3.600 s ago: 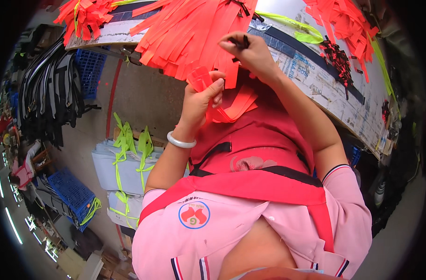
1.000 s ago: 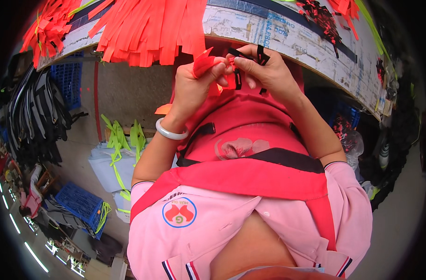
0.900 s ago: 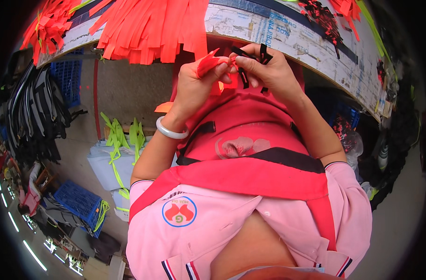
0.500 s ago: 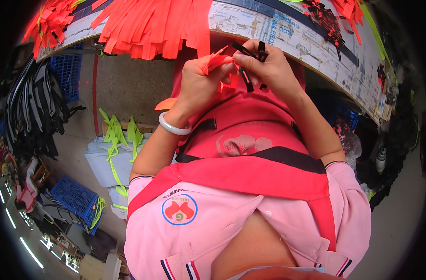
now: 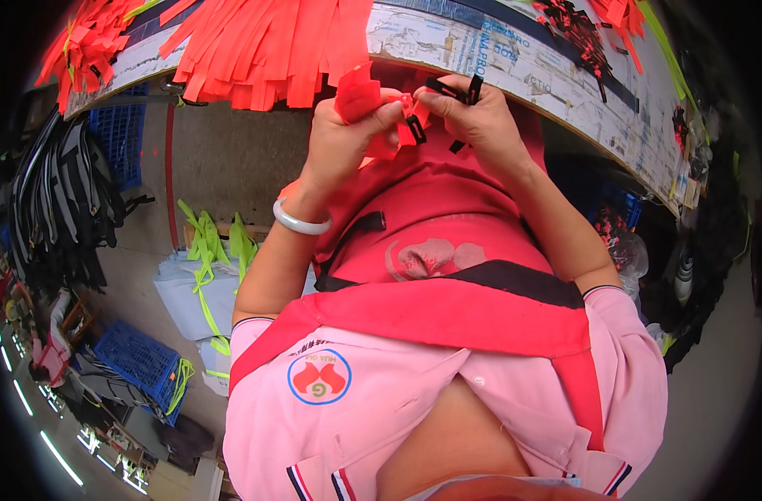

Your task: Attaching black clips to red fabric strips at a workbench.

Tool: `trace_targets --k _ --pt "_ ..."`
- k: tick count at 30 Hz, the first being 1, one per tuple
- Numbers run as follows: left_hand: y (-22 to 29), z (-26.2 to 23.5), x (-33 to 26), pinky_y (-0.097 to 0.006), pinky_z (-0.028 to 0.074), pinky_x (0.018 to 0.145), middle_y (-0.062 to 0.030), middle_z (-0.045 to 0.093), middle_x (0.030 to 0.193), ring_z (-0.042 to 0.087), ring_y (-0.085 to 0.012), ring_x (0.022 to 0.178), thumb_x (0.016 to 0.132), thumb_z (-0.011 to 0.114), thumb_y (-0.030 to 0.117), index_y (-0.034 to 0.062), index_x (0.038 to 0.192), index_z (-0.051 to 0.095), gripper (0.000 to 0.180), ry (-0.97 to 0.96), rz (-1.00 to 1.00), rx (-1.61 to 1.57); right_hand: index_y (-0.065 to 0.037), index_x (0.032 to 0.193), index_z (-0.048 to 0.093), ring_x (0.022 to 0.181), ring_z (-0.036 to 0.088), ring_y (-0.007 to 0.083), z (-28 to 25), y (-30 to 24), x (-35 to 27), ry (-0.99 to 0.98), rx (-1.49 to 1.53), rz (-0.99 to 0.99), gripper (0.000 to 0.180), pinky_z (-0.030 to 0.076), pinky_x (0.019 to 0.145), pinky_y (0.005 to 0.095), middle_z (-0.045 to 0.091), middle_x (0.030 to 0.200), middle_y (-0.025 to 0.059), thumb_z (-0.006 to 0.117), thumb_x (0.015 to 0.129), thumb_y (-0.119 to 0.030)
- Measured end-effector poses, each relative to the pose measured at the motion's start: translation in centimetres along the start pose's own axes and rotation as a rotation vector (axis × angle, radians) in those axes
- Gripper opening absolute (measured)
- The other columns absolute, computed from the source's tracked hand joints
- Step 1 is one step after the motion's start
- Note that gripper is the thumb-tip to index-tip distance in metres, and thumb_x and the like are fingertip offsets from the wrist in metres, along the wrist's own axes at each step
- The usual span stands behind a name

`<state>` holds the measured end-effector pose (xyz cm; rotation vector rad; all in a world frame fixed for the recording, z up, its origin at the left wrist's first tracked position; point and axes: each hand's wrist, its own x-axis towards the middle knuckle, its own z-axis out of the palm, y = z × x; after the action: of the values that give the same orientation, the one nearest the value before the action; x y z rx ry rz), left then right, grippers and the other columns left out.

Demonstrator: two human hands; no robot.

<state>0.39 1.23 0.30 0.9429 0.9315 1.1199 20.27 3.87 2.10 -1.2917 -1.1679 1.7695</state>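
Many orange strips (image 5: 264, 46) are spread over the bench (image 5: 531, 63) edge just above the hands, with a second orange heap (image 5: 84, 42) at the far left and small black clips (image 5: 577, 29) scattered to the right. Blue crates (image 5: 118, 138) and dark straps (image 5: 51, 209) are seen on the floor at the left, beside neon-green straps (image 5: 210, 250) on a pale bundle. A folded orange strip (image 5: 360, 96) is pinched in the left hand (image 5: 343, 142), fingers closed around it, just below the bench edge. Black plastic buckles (image 5: 452, 88) are gripped by the right hand (image 5: 477, 121), its fingertips meeting the left hand's at a small black clip (image 5: 416, 129). A white bangle (image 5: 302, 221) is worn on the left wrist; both forearms are raised over a red apron (image 5: 448, 250).
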Motion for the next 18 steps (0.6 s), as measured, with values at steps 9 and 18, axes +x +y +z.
trace_targets --k 9,18 --pt "1.5 -1.1 0.1 -0.025 0.043 0.047 -0.0065 0.061 0.070 0.058 -0.0132 0.056 0.091 0.062 0.013 -0.0003 0.104 0.063 0.019 -0.082 -0.253 -0.216 -0.004 0.093 0.064 0.052 0.039 0.0010 1.0 -2.5 -1.3 -0.121 -0.065 0.014 0.022 0.030 0.047 0.0187 0.049 0.063 -0.0048 0.069 0.089 -0.025" --pt "1.8 -1.0 0.3 -0.025 0.042 0.045 -0.0065 0.060 0.069 0.058 -0.0134 0.057 0.089 0.063 0.012 0.0002 0.101 0.062 0.017 -0.127 -0.314 -0.250 -0.005 0.086 0.063 0.061 0.042 0.0005 1.0 -2.7 -1.3 -0.136 -0.115 0.031 0.017 0.030 0.052 0.0176 0.052 0.070 -0.0057 0.070 0.087 -0.021"
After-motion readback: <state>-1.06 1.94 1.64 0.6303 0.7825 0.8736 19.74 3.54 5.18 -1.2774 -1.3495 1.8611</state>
